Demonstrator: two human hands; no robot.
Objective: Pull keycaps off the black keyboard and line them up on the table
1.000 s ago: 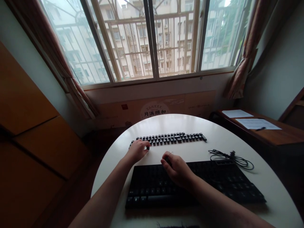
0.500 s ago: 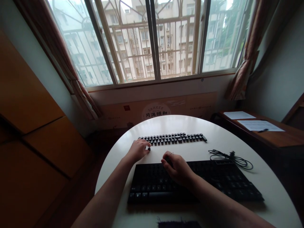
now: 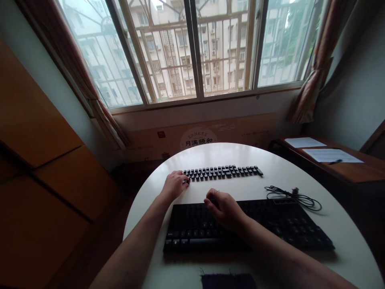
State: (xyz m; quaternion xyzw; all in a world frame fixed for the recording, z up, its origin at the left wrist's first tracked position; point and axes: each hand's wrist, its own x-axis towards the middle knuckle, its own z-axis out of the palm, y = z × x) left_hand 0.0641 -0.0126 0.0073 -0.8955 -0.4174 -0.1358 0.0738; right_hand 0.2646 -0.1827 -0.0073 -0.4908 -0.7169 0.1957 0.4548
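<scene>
Clenching small dark item w/ thin wire loop in R hand, over far edge of blk kbd, near side of white tbl. Touching keycap w/ L hand, left end of far keycap rows; can't tell if pinched. Can read 月满颐和 on far board under window, Latin caps arced above, seemingly ZANKEE. Can't read kbd legends, too small.

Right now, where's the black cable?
In the head view, the black cable lies loosely coiled on the right side of the white table, by the far right corner of the black keyboard.
</scene>
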